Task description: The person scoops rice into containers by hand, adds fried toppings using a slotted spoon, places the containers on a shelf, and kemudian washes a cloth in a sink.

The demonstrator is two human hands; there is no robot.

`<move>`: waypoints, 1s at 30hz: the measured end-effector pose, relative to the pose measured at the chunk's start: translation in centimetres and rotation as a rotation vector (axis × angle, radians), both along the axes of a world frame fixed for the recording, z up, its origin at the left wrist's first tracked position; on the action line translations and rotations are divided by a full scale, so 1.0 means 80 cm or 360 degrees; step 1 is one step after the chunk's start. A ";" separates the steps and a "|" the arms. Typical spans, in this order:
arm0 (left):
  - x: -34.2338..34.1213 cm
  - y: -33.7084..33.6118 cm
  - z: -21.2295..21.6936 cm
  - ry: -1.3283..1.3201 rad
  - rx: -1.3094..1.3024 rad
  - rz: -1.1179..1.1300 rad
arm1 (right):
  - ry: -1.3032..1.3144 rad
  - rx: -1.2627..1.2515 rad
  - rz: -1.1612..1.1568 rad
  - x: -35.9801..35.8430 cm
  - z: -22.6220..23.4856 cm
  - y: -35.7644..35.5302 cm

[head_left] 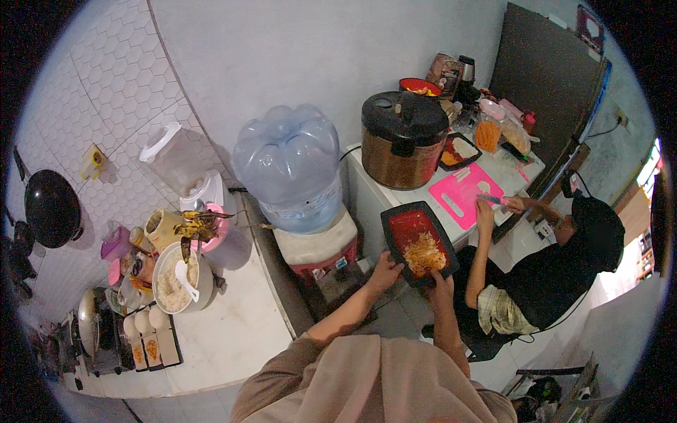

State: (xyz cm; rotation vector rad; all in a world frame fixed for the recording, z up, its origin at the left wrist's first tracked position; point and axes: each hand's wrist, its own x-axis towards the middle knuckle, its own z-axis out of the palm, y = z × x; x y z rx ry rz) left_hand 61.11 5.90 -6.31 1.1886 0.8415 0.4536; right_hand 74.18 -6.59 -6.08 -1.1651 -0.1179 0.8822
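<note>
A rectangular black tray with a red inside [412, 218] is held out in front of me, tilted so its inside shows. Orange-and-white shredded food [424, 255] lies in its near half. My left hand [387, 272] grips the near left corner, fingers closed on the rim. At the near edge, further right, my right hand [442, 286] has hold of the same tray; some of its fingers are hidden. Just beyond is a white counter where a pink cutting board [451, 185] lies, close to the tray's far right corner.
A co-worker [539, 261] in black sits at right, holding a knife [491, 199] over the board. A large rice cooker [403, 144] and another food tray [446, 161] stand there. Ahead is a blue water bottle [289, 169]. The left counter holds a rice pot [204, 289] and filled boxes [151, 350].
</note>
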 end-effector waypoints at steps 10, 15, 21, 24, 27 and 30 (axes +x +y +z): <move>0.044 0.017 0.022 0.0076 0.0187 0.0122 | 0.0031 0.0139 0.0053 0.026 -0.006 0.022; 0.058 0.026 0.030 0.0000 0.0192 0.0046 | -0.0439 0.0081 -0.0020 0.052 -0.067 0.028; 0.076 0.032 0.022 0.0074 0.0154 -0.0001 | -0.0453 0.0084 -0.0041 0.052 -0.066 0.027; 0.077 0.024 0.041 0.0118 0.0176 -0.0016 | -0.0420 0.0127 -0.0062 0.053 -0.069 0.022; 0.086 0.028 -0.001 -0.0164 0.0021 0.0111 | -0.0464 0.0133 -0.0023 0.047 -0.066 0.025; 0.090 0.015 0.026 0.0079 0.0168 0.0048 | -0.0443 0.0130 -0.0064 0.057 -0.079 0.014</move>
